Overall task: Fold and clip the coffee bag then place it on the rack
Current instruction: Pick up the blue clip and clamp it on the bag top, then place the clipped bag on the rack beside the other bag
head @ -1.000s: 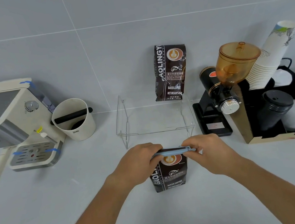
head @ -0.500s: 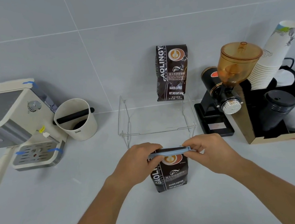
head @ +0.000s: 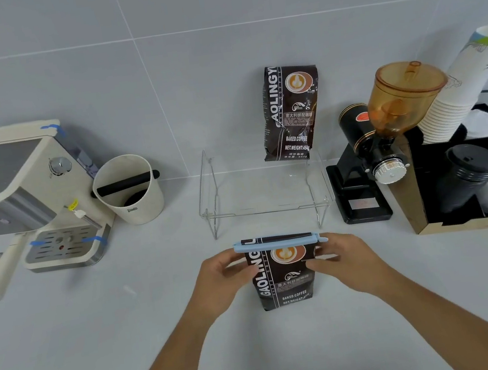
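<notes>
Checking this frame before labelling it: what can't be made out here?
Head view only:
- Clip: whether it is latched, too small.
- Held coffee bag: its sides, under the left hand and right hand.
- Paper cups: top cut by the right edge.

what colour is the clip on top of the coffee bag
Light blue clip, seen in the head view.

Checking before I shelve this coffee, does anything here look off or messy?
No spills or damage show. Only oddities: blue tape strips stuck on the espresso machine, and the paper cup stack leaning sideways.
</notes>
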